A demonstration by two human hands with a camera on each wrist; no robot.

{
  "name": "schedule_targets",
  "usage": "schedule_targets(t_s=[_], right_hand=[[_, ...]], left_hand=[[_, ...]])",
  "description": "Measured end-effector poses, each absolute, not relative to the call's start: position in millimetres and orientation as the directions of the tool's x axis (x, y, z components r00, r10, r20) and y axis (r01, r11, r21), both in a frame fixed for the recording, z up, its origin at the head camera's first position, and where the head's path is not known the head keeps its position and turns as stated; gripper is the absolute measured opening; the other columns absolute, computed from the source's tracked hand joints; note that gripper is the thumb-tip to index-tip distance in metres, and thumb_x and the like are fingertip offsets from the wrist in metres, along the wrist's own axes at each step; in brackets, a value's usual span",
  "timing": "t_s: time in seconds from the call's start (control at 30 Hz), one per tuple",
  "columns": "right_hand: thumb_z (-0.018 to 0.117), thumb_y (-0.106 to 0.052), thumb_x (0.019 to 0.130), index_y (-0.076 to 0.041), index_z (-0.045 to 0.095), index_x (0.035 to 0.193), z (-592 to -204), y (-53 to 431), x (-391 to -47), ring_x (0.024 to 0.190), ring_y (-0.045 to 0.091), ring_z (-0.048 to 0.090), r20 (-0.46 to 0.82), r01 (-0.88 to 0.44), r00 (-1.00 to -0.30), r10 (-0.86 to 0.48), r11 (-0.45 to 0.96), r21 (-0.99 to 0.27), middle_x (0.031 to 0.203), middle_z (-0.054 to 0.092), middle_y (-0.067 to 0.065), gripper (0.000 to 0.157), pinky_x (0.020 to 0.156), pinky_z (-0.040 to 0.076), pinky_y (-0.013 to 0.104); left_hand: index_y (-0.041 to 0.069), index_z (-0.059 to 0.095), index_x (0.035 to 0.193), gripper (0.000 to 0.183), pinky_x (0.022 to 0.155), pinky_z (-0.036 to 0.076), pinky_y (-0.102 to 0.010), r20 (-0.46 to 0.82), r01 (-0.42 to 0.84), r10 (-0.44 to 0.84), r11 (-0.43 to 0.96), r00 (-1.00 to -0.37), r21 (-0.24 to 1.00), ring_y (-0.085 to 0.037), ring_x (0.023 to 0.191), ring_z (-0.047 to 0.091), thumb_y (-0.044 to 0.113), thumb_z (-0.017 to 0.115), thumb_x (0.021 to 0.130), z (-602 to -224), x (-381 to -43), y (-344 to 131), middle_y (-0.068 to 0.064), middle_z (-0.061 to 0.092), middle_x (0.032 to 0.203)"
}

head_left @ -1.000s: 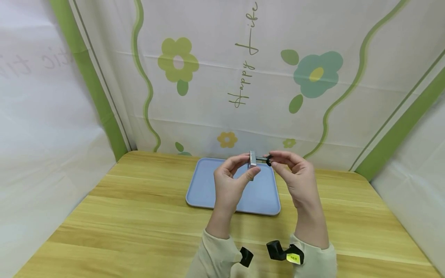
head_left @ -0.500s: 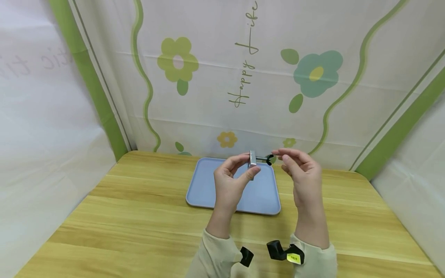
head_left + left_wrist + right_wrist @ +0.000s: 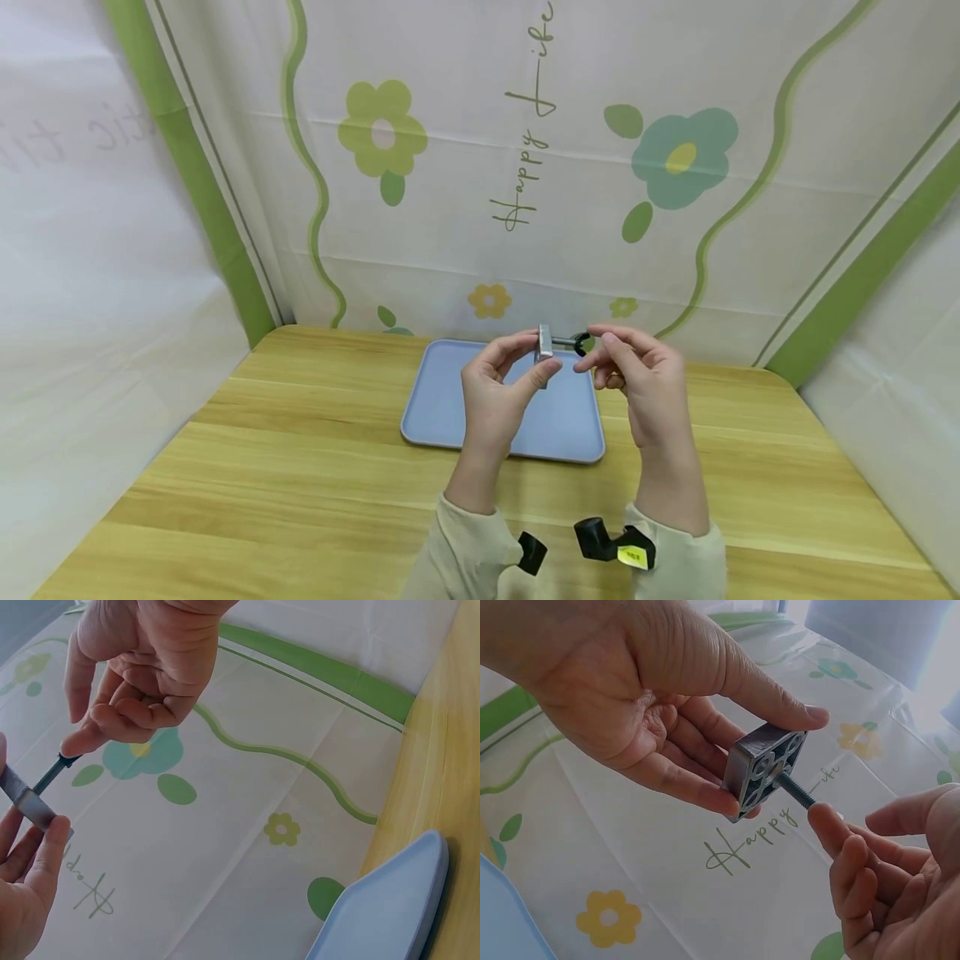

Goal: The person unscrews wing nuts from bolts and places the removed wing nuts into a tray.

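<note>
My left hand [image 3: 498,392] holds a square grey metal block [image 3: 545,343] by its edges, between thumb and fingers, up above the tray. In the right wrist view the block [image 3: 765,771] shows round openings in its face. A threaded bolt [image 3: 795,791] stands out from the middle of that face. Its black, wing-like head [image 3: 581,343] points toward my right hand [image 3: 648,383]. One extended right fingertip touches the head end, while the thumb [image 3: 900,817] stays apart from it. That finger hides the head in the right wrist view.
Below the hands a light blue tray [image 3: 435,408] lies on the wooden table [image 3: 315,467]. A white curtain [image 3: 450,208] printed with flowers and lettering stands close behind it. Black camera mounts [image 3: 596,540] sit on the sleeves.
My right thumb and fingers pinched the bolt's black head, then drew away to the right. Now a right finger is back against it with the thumb apart. The left hand has kept still.
</note>
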State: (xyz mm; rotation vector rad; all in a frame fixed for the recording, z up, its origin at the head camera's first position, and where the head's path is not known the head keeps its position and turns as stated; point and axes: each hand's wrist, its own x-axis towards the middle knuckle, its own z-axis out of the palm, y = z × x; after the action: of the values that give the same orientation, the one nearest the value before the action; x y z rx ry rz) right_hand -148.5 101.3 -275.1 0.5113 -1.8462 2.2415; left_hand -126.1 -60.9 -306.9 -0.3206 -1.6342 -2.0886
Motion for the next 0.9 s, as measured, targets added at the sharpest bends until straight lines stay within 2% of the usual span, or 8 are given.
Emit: schedule_targets(t_s=[0.27,0.5,0.9], right_hand=[[0.059,-0.014,0.101,-0.007,0.075,0.099,-276.6,102.0,-150.8,0.053,0.012,0.062,0.363,-0.339,-0.923,-0.129,-0.176,-0.924,0.069,0.074,0.001,0.018,0.055,0.057,0.021],[0.061,-0.016,0.1,-0.017,0.078,0.095,-277.0,102.0,-152.8,0.065,0.01,0.068,0.313,-0.296,-0.94,-0.139,-0.13,-0.946,0.077,0.077,-0.004,0.017,0.067,0.057,0.021],[0.064,-0.009,0.097,-0.006,0.073,0.112,-277.7,103.8,-151.7,0.082,0.007,0.069,0.347,-0.337,-0.925,-0.155,-0.084,-0.938,0.093,0.074,-0.011,0.017,0.075,0.056,0.019]], left_hand=[[0.001,0.07,0.111,0.033,0.074,0.061,-0.023,0.459,0.497,-0.212,-0.182,-0.863,0.849,-0.016,0.117,0.065,0.011,0.081,0.082,-306.4,-126.3,-60.2,-0.012,0.069,0.122],[0.001,0.07,0.111,0.033,0.073,0.062,-0.024,0.456,0.494,-0.21,-0.195,-0.865,0.848,-0.016,0.116,0.065,0.011,0.082,0.081,-306.4,-126.6,-59.5,-0.012,0.069,0.121],[0.001,0.07,0.11,0.033,0.072,0.062,-0.024,0.447,0.486,-0.213,-0.196,-0.869,0.852,-0.016,0.116,0.065,0.011,0.082,0.081,-306.5,-126.2,-59.7,-0.011,0.069,0.122]])
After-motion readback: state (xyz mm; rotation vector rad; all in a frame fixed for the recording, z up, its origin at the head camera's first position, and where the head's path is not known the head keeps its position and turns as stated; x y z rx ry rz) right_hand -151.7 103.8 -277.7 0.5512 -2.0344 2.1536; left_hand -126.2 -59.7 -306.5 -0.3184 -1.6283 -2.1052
